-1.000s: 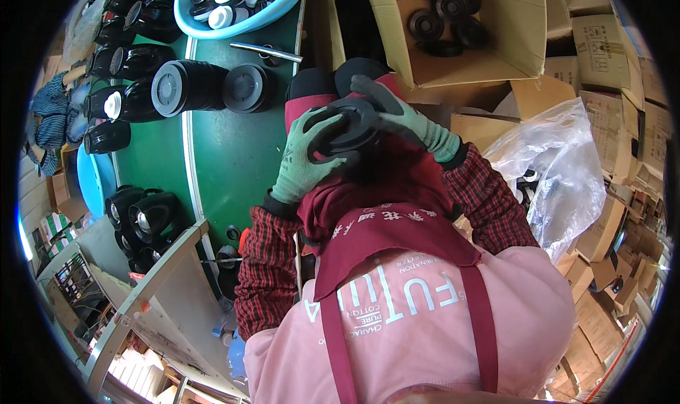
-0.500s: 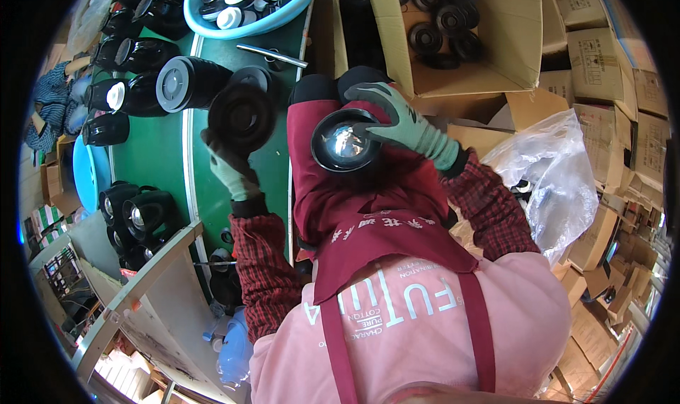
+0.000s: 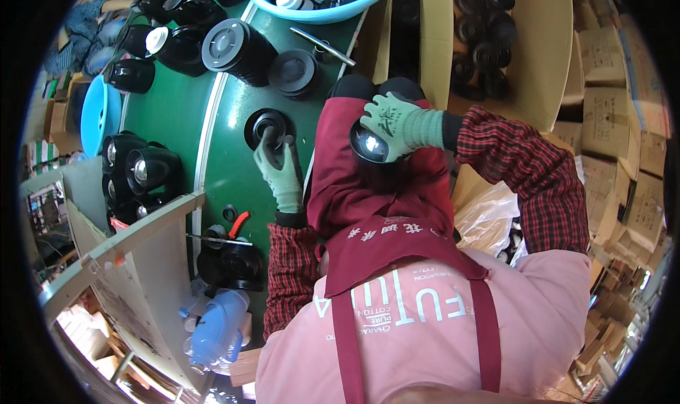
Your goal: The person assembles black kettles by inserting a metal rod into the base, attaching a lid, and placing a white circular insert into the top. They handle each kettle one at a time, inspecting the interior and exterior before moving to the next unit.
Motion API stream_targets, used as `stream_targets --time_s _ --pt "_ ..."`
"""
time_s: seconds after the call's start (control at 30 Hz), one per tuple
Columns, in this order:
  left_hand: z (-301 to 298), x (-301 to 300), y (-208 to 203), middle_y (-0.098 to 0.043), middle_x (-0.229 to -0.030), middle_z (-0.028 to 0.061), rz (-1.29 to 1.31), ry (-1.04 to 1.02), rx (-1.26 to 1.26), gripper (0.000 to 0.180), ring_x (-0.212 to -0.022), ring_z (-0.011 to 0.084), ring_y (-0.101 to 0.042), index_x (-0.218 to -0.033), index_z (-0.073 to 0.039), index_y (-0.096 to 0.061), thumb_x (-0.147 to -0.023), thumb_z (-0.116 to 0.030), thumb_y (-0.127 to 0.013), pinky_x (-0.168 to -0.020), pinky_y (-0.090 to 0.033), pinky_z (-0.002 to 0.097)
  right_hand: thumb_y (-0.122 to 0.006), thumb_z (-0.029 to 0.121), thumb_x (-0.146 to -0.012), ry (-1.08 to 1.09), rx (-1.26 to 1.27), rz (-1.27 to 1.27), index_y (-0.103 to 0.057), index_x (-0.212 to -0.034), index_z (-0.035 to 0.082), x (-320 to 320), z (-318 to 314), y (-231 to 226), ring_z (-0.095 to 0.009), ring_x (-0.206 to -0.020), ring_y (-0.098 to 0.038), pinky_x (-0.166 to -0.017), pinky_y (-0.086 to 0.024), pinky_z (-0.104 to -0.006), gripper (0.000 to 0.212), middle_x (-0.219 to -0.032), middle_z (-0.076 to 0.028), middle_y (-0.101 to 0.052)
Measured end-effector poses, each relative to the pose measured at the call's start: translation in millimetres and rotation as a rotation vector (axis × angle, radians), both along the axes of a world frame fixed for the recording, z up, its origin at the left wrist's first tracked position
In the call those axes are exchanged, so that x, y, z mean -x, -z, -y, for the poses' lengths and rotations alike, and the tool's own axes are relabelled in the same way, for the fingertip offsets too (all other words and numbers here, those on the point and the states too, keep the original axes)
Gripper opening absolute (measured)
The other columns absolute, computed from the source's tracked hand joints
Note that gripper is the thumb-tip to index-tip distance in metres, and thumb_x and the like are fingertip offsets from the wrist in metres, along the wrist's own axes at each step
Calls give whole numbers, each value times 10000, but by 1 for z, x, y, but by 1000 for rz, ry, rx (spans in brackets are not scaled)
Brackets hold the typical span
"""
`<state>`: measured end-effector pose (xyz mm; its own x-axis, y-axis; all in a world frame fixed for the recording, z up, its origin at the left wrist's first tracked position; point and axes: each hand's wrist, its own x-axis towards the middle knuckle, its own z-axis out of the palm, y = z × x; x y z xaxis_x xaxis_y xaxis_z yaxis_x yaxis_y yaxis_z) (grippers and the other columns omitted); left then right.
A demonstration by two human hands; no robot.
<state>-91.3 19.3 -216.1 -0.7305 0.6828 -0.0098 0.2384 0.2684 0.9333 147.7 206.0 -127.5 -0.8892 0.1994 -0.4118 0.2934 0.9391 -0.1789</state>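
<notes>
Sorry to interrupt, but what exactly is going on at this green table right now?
A person in green gloves is handling black round parts. The left hand rests on a black disc-shaped lid lying flat on the green table. The right hand grips a black cup-shaped part with a shiny inside, held over the lap. More black parts sit in a cardboard box and along the table.

Basin: a light blue basin point(image 3: 322, 10) stood at the far end of the green table point(image 3: 234, 156), filled with small black and white caps.
Metal rod: a thin silvery rod point(image 3: 322, 46) lay just beside the basin.
Black housings: round black housings point(image 3: 234, 46) lay on their sides in a row along the table's far left.
Cardboard box: an open box point(image 3: 538, 57) on the right held stacked black discs point(image 3: 482, 35).
Plastic bag: a clear bag point(image 3: 489, 216) sat below that box.
Spray bottle: a pale blue bottle point(image 3: 216, 329) stood near the shelf.
</notes>
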Motion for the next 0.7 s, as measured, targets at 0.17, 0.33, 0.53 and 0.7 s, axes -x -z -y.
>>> stream_targets --time_s 0.17,0.33,0.53,0.7 --pt "-9 -29 -18 -615 -1398 145 214 174 -152 526 -1265 266 -620 -1459 -12 -584 -982 -122 -776 -1111 -493 392 -850 646 -668 31 54 -35 -674 -1269 75 2 -25 -43 -348 -1213 -617 -1009 -504 -502 847 -1256 -158 -649" --pt "-31 -46 -40 -604 -1470 177 215 514 -188 712 -1359 302 -596 -1544 -20 -533 -941 -230 -847 -1157 -473 420 -946 512 -688 300 493 -289 -607 -1377 88 -31 -80 -39 -377 -1263 -577 -1070 -491 -471 877 -1305 -173 -593" --pt "-50 -71 -50 -508 -1597 180 327 607 -118 941 -1428 281 -537 -1684 -41 -315 -941 -228 -862 -1203 -431 417 -864 290 -898 880 1151 -506 -539 -1446 60 -89 -85 5 -140 -1138 -629 -935 -568 -312 678 -1255 -57 -611" --pt "-40 -74 -108 -492 -1562 198 366 354 -348 896 -1349 329 -584 -1601 -78 -424 -850 -150 -907 -1113 -507 467 -698 320 -987 995 1619 -862 -504 -1513 14 -84 -58 -42 -268 -1212 -700 -1046 -598 -426 639 -1392 -146 -652"
